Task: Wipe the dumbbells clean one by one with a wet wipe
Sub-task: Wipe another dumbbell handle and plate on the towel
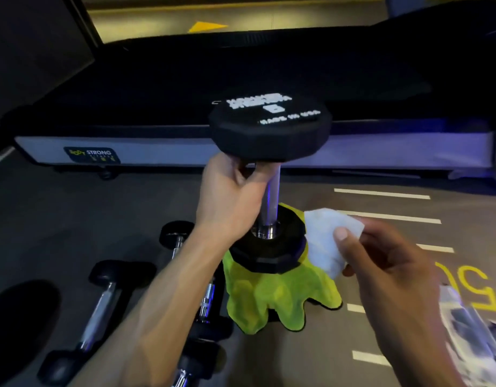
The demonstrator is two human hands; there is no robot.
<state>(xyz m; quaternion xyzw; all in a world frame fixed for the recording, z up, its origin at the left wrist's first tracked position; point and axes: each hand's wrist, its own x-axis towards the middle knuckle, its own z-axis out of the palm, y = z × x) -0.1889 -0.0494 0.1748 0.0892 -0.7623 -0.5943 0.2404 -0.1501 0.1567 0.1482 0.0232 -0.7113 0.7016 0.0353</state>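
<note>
Grey gym floor (59,208) with white and yellow painted markings, bordered at the far side by a treadmill (168,113) with a black belt. One large dumbbell (269,174) stands on end upon one yellow-green cloth (269,297), the left hand (233,191) curled round the top of its chrome handle; three smaller dumbbells (101,300) lie on the floor to the left. The right hand (386,263) pinches one white wet wipe (325,241) just beside the lower head, near a plastic packet (473,325) at the right edge.
</note>
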